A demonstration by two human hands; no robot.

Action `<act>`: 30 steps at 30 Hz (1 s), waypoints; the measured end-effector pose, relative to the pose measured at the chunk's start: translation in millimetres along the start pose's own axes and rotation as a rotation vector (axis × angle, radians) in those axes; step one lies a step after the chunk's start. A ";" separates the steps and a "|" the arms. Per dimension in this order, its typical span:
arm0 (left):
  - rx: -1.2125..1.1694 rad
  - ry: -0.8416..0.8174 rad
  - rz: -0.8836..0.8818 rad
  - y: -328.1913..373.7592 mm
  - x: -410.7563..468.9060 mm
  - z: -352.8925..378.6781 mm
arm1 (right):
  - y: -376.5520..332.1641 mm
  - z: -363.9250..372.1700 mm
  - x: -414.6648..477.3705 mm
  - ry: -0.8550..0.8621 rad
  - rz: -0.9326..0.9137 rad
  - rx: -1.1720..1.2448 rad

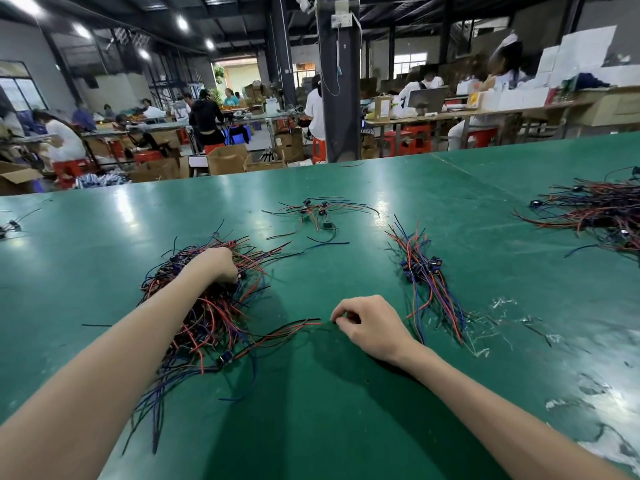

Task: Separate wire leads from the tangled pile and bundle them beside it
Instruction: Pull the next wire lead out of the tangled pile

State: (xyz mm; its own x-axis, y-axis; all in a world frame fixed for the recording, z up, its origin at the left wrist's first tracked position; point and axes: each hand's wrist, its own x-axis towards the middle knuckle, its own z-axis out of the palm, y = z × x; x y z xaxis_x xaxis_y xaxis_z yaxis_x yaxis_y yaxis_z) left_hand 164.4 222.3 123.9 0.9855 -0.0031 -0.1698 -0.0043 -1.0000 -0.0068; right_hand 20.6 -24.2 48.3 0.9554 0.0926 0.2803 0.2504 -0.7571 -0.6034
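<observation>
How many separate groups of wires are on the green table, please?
5: tangled pile under the left hand, small scatter beyond it, bundle beside the right hand, big pile far right, a few wires at the left edge, partly cut off.

A glossy green table [311,410] fills the lower view. Left of its middle lies a tangled pile [207,317] of red, black and blue wires with small black connectors. A few trailing leads [284,329] run out of it toward 3 o'clock. Further toward 3 o'clock, well apart, lies a straighter bundle [427,282], its connectors gathered together. At 12 o'clock sits a small loose cluster [317,214]. A large heap [595,209] spreads at 2 o'clock. At 10 o'clock, by the left edge, are a few stray pieces [8,228]. White scuffs [606,427] mark the surface at 4 o'clock.
</observation>
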 end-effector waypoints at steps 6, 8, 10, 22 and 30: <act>0.022 0.161 0.006 -1.3 1.1 15.4 | 1.3 0.4 0.6 0.015 0.015 0.031; 0.066 0.164 -0.021 -0.2 5.2 19.5 | 1.5 0.6 0.8 0.017 0.021 0.033; 0.100 0.209 -0.041 0.5 7.4 23.1 | 1.4 0.7 1.1 0.018 0.026 0.044; -0.514 0.482 -0.076 -17.0 9.5 -6.4 | 4.2 0.1 2.0 0.011 0.039 0.087; -0.793 0.698 -0.007 -38.5 -6.7 -27.4 | 6.8 2.5 3.0 0.015 0.035 0.080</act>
State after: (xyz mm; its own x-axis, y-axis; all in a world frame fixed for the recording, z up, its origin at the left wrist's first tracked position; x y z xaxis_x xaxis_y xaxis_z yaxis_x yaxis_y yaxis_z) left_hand 162.6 260.6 152.3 0.8651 0.2516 0.4339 -0.1341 -0.7175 0.6835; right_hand 25.6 -27.5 43.2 0.9615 0.0569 0.2689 0.2293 -0.7057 -0.6703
